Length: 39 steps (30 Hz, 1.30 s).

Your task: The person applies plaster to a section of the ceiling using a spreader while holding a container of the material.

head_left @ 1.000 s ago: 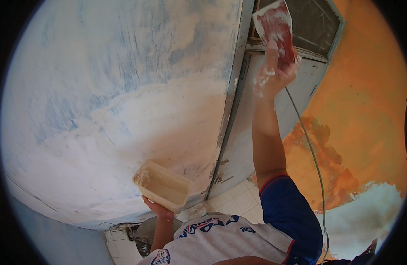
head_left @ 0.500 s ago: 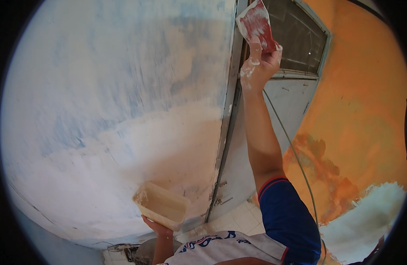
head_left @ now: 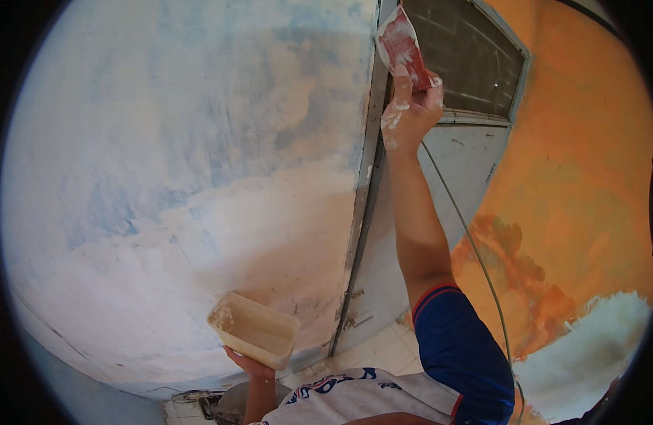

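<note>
My right hand [head_left: 410, 110], smeared with white paste, is raised high and closed around a red putty spreader [head_left: 401, 48]. White filler coats much of the spreader's face, and its tip is up by the edge of the metal door frame [head_left: 372, 127]. Lower down, my left hand [head_left: 250, 361] grips a cream rectangular plastic tub [head_left: 255, 329] from beneath. The tub is tilted so its inside shows, with pale residue on the walls. In front of me stands a wall [head_left: 163, 142] with patchy white filler over pale blue.
To the right is a grey door [head_left: 390, 234] with a dark glazed upper panel [head_left: 468, 60]. A thin cable [head_left: 475, 248] hangs beside it. Further right is an orange wall [head_left: 588, 156] with a whitish patch below. Pale floor tiles [head_left: 390, 354] show underneath.
My right hand and the spreader have come slightly down and to the left, closer to the wall's edge. The tub in my left hand has shifted a little left.
</note>
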Each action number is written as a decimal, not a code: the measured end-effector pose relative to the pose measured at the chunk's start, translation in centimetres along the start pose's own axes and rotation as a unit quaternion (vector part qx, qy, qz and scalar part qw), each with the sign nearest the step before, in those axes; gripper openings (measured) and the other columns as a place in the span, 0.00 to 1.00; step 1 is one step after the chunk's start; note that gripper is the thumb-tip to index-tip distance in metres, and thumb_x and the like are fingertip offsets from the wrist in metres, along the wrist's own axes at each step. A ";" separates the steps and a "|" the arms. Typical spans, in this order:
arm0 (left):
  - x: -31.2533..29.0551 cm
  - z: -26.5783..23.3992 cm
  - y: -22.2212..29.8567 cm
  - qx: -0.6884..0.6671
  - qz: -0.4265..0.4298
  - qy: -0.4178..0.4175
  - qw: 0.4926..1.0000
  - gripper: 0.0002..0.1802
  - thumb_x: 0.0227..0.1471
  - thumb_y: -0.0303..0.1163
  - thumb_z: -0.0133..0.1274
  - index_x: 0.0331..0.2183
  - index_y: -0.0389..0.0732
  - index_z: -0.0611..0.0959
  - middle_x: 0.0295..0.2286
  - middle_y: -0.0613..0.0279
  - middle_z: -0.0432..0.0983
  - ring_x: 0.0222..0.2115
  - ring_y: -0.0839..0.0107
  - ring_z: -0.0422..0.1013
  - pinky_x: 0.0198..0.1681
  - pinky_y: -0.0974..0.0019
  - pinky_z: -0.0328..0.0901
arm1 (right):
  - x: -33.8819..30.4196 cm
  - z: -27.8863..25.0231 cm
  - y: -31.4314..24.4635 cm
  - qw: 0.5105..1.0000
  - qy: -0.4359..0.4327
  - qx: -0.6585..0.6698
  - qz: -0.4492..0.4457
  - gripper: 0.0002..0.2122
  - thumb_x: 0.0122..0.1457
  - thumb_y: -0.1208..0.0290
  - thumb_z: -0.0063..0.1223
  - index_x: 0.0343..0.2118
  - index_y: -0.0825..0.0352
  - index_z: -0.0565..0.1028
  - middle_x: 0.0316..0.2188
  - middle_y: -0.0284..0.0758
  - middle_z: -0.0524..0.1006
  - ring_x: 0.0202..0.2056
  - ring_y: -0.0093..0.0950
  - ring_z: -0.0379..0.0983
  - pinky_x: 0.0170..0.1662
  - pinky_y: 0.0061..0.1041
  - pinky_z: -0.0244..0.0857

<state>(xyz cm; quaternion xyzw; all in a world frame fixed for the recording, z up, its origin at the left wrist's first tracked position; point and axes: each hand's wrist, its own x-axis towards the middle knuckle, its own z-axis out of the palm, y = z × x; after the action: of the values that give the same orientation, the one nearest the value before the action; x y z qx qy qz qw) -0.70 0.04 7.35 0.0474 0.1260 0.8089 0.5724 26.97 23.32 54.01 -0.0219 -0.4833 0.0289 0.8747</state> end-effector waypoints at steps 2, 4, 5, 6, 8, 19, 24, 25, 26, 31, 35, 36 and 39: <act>-0.1 0.2 0.1 0.009 0.002 -0.004 1.000 0.42 0.63 0.68 0.34 0.66 0.50 0.65 0.63 0.61 0.63 0.62 0.55 0.62 0.65 0.52 0.60 | -0.8 -0.4 -0.3 1.000 0.002 -0.029 0.007 0.08 0.61 0.78 0.64 0.39 0.69 0.75 0.36 0.28 0.77 0.36 0.15 0.69 0.42 0.16 0.63; -0.1 0.3 0.2 0.019 0.006 -0.007 1.000 0.42 0.63 0.68 0.34 0.66 0.50 0.65 0.63 0.62 0.64 0.62 0.55 0.62 0.65 0.52 0.60 | -1.8 -0.2 -0.9 0.999 0.000 -0.044 0.001 0.05 0.62 0.78 0.62 0.35 0.71 0.75 0.32 0.27 0.73 0.32 0.15 0.64 0.37 0.16 0.61; -0.2 0.8 0.1 0.018 0.001 -0.008 1.000 0.42 0.63 0.68 0.34 0.66 0.50 0.65 0.63 0.62 0.64 0.62 0.55 0.62 0.64 0.52 0.61 | -2.1 -0.3 -1.1 0.999 -0.002 -0.053 -0.002 0.05 0.62 0.77 0.61 0.34 0.71 0.75 0.30 0.27 0.71 0.30 0.14 0.62 0.34 0.17 0.60; -0.3 1.4 0.0 0.017 -0.004 -0.009 1.000 0.42 0.63 0.68 0.34 0.66 0.50 0.65 0.63 0.62 0.64 0.62 0.55 0.62 0.64 0.52 0.61 | -2.2 -0.7 -1.0 0.998 0.000 -0.060 -0.006 0.05 0.62 0.78 0.62 0.35 0.71 0.75 0.32 0.28 0.73 0.32 0.14 0.65 0.36 0.16 0.61; -0.5 1.7 0.1 0.017 -0.007 0.001 1.000 0.42 0.63 0.68 0.34 0.66 0.51 0.65 0.63 0.62 0.64 0.62 0.55 0.63 0.64 0.51 0.61 | -2.5 -1.4 -0.6 0.997 0.002 -0.072 -0.011 0.08 0.61 0.79 0.64 0.39 0.70 0.75 0.36 0.29 0.77 0.35 0.15 0.69 0.39 0.15 0.63; -0.9 1.6 0.2 0.025 -0.008 0.026 0.999 0.41 0.64 0.67 0.32 0.67 0.51 0.64 0.63 0.61 0.64 0.62 0.54 0.64 0.64 0.50 0.62 | -5.8 -2.6 -1.4 0.997 0.027 -0.058 0.037 0.06 0.61 0.78 0.63 0.34 0.70 0.75 0.31 0.27 0.74 0.33 0.14 0.66 0.37 0.15 0.61; -1.3 2.5 0.3 0.038 -0.021 0.043 0.998 0.41 0.64 0.66 0.32 0.67 0.51 0.64 0.63 0.61 0.64 0.62 0.55 0.64 0.64 0.50 0.62 | -7.5 -4.8 -0.9 0.996 0.022 -0.033 0.080 0.09 0.60 0.78 0.65 0.38 0.70 0.74 0.35 0.30 0.78 0.34 0.15 0.70 0.38 0.15 0.63; -1.2 2.4 0.3 0.041 -0.023 0.049 0.998 0.41 0.64 0.66 0.32 0.67 0.51 0.64 0.63 0.61 0.64 0.62 0.55 0.64 0.64 0.50 0.62 | -7.9 -5.1 -1.0 0.995 0.020 -0.034 0.087 0.09 0.61 0.78 0.65 0.38 0.70 0.74 0.34 0.30 0.78 0.33 0.14 0.70 0.38 0.15 0.63; -1.2 2.3 0.4 0.043 -0.018 0.048 0.998 0.41 0.64 0.66 0.32 0.67 0.51 0.64 0.63 0.61 0.64 0.62 0.55 0.64 0.64 0.50 0.62 | -8.4 -5.2 -1.2 0.995 0.018 -0.033 0.097 0.08 0.61 0.78 0.64 0.38 0.70 0.74 0.34 0.29 0.77 0.33 0.14 0.69 0.37 0.14 0.63; -0.7 1.3 0.3 0.043 -0.014 0.033 0.998 0.40 0.64 0.66 0.32 0.67 0.51 0.65 0.63 0.61 0.64 0.62 0.56 0.64 0.64 0.51 0.62 | -10.6 -6.7 -1.4 0.992 0.014 -0.085 0.091 0.05 0.62 0.79 0.61 0.33 0.71 0.74 0.29 0.28 0.74 0.26 0.13 0.66 0.28 0.15 0.59; -1.0 2.3 0.4 0.053 -0.014 0.048 0.997 0.41 0.64 0.67 0.32 0.66 0.51 0.65 0.63 0.61 0.64 0.62 0.56 0.64 0.64 0.51 0.62 | -13.3 -8.7 -0.7 0.986 -0.002 -0.102 0.129 0.05 0.63 0.80 0.60 0.31 0.73 0.76 0.28 0.30 0.73 0.24 0.14 0.66 0.26 0.17 0.60; -1.1 2.5 0.5 0.059 -0.008 0.061 0.996 0.41 0.64 0.67 0.31 0.66 0.51 0.65 0.63 0.61 0.64 0.62 0.57 0.64 0.64 0.52 0.62 | -14.0 -9.1 -0.6 0.983 -0.006 -0.127 0.129 0.05 0.63 0.79 0.60 0.31 0.73 0.76 0.29 0.30 0.73 0.24 0.15 0.66 0.26 0.17 0.60; -1.3 2.8 0.4 0.064 -0.011 0.093 0.994 0.41 0.64 0.67 0.30 0.67 0.51 0.65 0.63 0.62 0.64 0.61 0.57 0.64 0.64 0.52 0.62 | -16.0 -10.4 -0.7 0.973 -0.024 -0.192 0.127 0.05 0.63 0.79 0.60 0.32 0.73 0.77 0.30 0.30 0.74 0.26 0.16 0.67 0.28 0.17 0.61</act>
<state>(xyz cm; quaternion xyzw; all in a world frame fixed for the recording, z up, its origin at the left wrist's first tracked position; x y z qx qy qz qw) -0.01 -0.90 10.28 0.0071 0.2309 0.7935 0.5630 27.32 21.39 35.01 -0.2501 -0.4936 0.0467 0.8316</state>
